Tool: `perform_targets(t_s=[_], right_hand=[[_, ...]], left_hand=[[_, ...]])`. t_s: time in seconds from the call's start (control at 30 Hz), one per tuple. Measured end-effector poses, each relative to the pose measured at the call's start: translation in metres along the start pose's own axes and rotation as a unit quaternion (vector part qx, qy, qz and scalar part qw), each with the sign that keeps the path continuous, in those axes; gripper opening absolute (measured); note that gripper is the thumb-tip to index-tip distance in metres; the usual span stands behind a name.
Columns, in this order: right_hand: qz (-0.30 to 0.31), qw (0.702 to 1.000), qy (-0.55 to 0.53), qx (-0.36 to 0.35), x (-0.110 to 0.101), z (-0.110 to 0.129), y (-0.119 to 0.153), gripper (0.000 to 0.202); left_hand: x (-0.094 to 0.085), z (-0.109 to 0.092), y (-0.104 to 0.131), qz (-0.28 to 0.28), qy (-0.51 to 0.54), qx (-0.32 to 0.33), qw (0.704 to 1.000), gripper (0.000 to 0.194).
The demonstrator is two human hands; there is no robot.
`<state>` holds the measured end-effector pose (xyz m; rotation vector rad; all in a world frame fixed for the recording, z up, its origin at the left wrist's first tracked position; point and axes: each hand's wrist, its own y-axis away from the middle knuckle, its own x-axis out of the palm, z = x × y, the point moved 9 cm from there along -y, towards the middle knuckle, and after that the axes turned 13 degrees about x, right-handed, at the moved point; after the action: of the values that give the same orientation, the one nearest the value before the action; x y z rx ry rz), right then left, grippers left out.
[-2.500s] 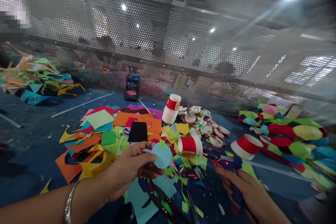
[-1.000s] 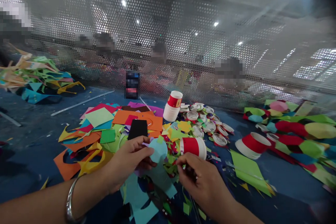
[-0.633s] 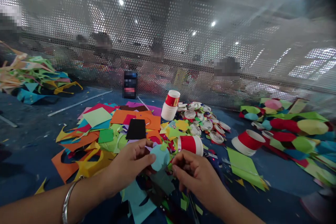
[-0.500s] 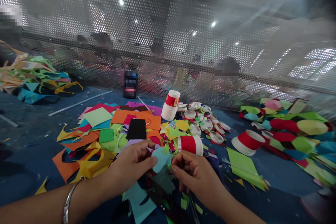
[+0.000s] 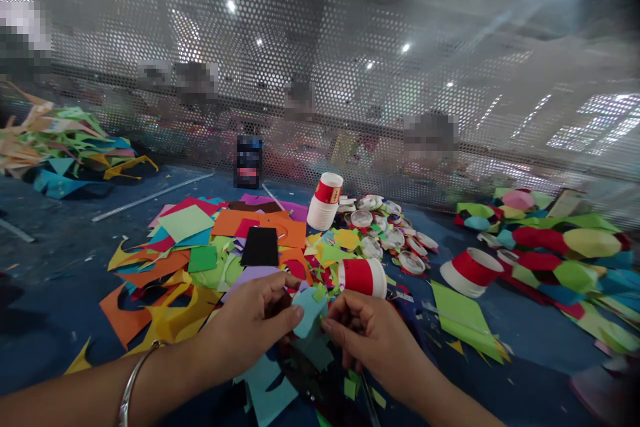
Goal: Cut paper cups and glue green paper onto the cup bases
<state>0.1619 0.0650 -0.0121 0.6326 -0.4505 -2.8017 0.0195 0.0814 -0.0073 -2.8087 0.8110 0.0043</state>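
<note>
My right hand (image 5: 373, 337), well off to the right on the surface (image 5: 60, 247) moments ago, now meets my left hand (image 5: 250, 330) at the blue disc (image 5: 309, 310). Both pinch it, fingers closed, above the paper scraps (image 5: 200, 260), near the red cup (image 5: 363, 277); I judge two-handed work on the disc is under way.

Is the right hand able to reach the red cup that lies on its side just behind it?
Probably yes. The red cup lies just beyond the right hand, with only flat paper scraps around it, though that hand's fingers pinch the blue paper piece.

Matt light-blue paper cutout (image 5: 309, 310)
</note>
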Motion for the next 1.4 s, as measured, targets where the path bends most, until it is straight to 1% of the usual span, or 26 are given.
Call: perform_targets(t_s=[0.13, 0.27, 0.47, 0.6, 0.77, 0.87, 0.93, 1.07, 1.2, 1.4], right_hand=[[-0.011, 1.000, 0.018, -0.006, -0.001, 0.001, 0.002, 0.021], [-0.023, 0.999, 0.039, -0.008, -0.002, 0.001, 0.001, 0.018], [-0.019, 0.998, 0.052, -0.022, -0.001, 0.004, 0.003, 0.017], [0.000, 0.999, 0.030, -0.012, 0.001, 0.002, 0.004, 0.014], [0.027, 1.000, -0.012, -0.002, 0.003, -0.002, 0.002, 0.021], [0.047, 0.998, -0.035, 0.002, 0.004, -0.005, 0.001, 0.025], [0.068, 0.996, -0.054, -0.002, 0.005, -0.005, 0.001, 0.027], [0.107, 0.991, -0.085, -0.005, 0.010, -0.003, 0.002, 0.030], [0.115, 0.988, -0.099, 0.004, 0.011, -0.003, 0.003, 0.032], [0.115, 0.988, -0.104, 0.003, 0.010, -0.006, 0.002, 0.034]], left_hand=[[0.000, 0.003, 0.000, 0.009, -0.010, 0.005, 1.000, 0.026], [-0.002, 0.008, 0.001, 0.005, -0.018, 0.001, 1.000, 0.029], [-0.002, 0.010, 0.003, 0.010, -0.028, -0.006, 1.000, 0.032], [-0.002, 0.007, 0.003, 0.008, -0.026, -0.010, 1.000, 0.037], [-0.002, 0.011, 0.003, 0.005, 0.015, -0.039, 0.999, 0.047], [-0.002, 0.011, 0.001, 0.000, 0.049, -0.052, 0.997, 0.049], [0.000, 0.007, 0.000, 0.003, 0.068, -0.057, 0.996, 0.048], [0.007, 0.000, -0.002, 0.032, 0.096, -0.061, 0.993, 0.041], [0.008, 0.002, -0.002, 0.035, 0.110, -0.062, 0.991, 0.040], [0.006, 0.003, -0.003, 0.034, 0.089, -0.051, 0.994, 0.035]])
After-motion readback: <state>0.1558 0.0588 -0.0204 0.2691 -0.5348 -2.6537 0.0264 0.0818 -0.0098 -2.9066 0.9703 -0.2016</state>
